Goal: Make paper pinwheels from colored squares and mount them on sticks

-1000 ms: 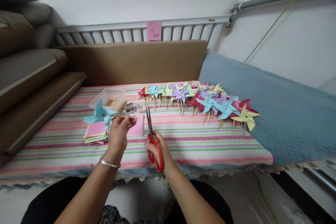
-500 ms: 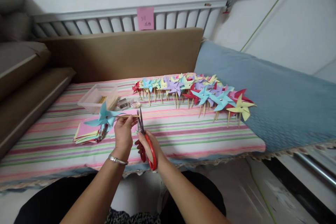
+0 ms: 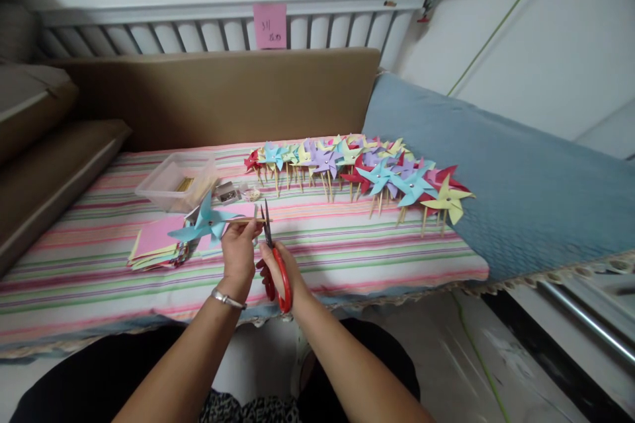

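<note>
A light blue paper pinwheel (image 3: 207, 222) lies sideways in my left hand (image 3: 239, 248), whose fingers are closed round its wooden stick. The stick's end points right, between the blades of red-handled scissors (image 3: 278, 277). My right hand (image 3: 284, 271) grips the scissors by their handles, blades pointing away from me and slightly apart around the stick. A stack of coloured paper squares (image 3: 157, 241) lies left of my left hand. Behind the pinwheel stand a clear plastic tub (image 3: 171, 178) with wooden sticks in it and a small box (image 3: 228, 192) of tiny metal pieces.
Finished-looking pinwheels (image 3: 380, 175) in several colours lie in rows on the striped cloth (image 3: 357, 251), to the right and back. A brown board (image 3: 238, 99) stands behind, in front of a white radiator. Brown cushions (image 3: 54, 172) are stacked at the left.
The pinwheel and my left hand have shifted slightly right, and more of the stick passes beyond the scissor blades. The whole view has turned a little to the right.
</note>
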`<state>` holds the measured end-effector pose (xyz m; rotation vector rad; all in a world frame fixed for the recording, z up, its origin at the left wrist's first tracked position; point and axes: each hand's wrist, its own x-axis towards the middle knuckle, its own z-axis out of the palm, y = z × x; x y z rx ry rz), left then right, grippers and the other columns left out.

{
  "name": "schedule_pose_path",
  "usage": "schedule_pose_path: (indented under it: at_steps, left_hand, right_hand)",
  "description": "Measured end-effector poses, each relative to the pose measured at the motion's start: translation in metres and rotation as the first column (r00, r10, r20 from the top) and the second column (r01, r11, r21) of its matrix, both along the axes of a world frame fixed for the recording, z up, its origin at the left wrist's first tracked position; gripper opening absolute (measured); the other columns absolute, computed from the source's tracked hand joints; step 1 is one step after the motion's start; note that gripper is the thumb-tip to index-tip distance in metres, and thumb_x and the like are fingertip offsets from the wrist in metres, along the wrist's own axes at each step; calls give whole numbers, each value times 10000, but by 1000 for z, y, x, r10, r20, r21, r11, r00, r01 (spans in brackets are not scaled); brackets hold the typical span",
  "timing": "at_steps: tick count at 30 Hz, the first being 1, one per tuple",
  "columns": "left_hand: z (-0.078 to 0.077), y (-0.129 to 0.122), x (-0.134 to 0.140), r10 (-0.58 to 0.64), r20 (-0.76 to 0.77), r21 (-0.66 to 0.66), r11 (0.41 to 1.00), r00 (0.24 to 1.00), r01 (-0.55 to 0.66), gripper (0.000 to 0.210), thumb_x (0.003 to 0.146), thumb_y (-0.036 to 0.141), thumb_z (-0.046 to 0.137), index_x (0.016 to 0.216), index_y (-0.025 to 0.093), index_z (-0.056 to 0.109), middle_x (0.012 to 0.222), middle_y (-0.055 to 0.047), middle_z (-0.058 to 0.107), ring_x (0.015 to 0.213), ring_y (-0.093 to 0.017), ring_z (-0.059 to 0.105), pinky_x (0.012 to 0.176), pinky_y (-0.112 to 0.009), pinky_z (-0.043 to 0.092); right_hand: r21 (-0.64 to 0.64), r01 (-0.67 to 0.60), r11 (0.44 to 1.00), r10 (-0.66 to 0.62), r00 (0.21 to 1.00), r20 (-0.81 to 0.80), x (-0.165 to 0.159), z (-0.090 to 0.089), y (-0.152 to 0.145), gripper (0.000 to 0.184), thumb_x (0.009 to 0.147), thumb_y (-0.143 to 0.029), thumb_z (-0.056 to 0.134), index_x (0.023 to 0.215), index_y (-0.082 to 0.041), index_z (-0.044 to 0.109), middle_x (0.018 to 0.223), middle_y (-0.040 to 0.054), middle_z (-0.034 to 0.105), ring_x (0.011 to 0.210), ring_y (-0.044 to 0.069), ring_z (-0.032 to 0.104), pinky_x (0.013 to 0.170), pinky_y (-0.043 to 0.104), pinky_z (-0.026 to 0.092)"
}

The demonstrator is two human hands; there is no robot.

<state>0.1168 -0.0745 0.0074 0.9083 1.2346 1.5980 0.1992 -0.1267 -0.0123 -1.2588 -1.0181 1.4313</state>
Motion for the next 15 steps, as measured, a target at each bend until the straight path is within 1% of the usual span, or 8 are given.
schedule_pose_path:
  at_steps: [7,11,15]
  left_hand:
    - [-1,0,4,-19,-39,9,1000,999,20,141,677,276,666,710,144,629,688,-26,662,705,-166,623,738,-325,482]
    - [0,3,8,-33,-70,13,999,997,34,121,680,265,649,704,147,630,681,-22,654,696,-162,613,724,-311,478]
    - [0,7,13,-63,-131,9,998,989,65,122,684,270,635,702,150,625,693,-28,654,702,-168,616,725,-313,480]
  right_hand:
    - [14,22,1000,-22,999,24,2,2,-1,512,773,-675,464,863,-175,531,603,-3,564,457,102,503,383,198,376]
    - [-3,61,998,-61,997,-47,1,1,0,495,772,-679,461,819,-189,507,554,-38,513,402,84,445,363,198,334]
    - [-64,86,994,-94,987,-129,0,1,3,480,768,-675,474,738,-196,480,535,-46,484,404,80,421,398,210,319]
